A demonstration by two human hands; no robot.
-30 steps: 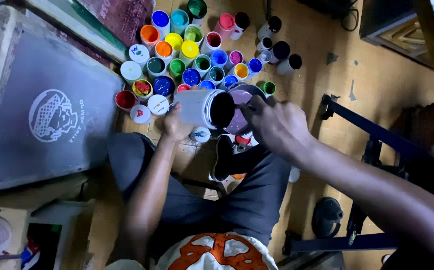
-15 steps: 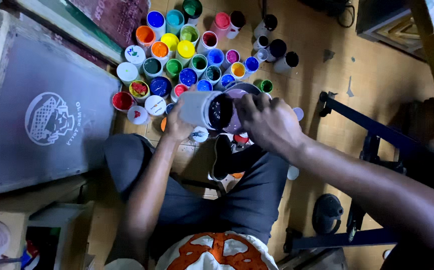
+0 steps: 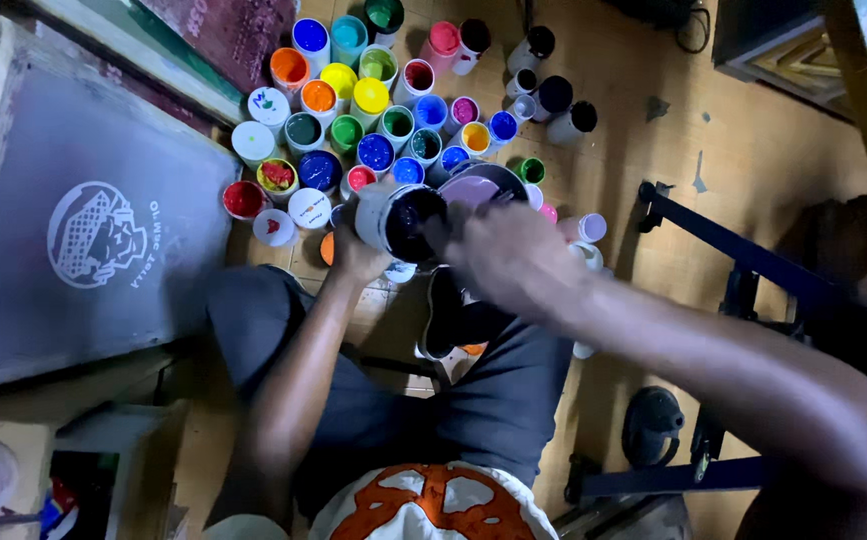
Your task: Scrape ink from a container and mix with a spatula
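Together, left hand [image 3: 358, 250] tilts jar [image 3: 393, 218]; right hand [image 3: 513, 255] reaches in.

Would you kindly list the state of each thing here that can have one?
White jar: open, tilted on its side, held by the left hand.
Right hand: blurred at the jar's mouth.
Paint pots: upright, mostly lidless.
White-lidded pot: closed.
Printing screen: lying flat.
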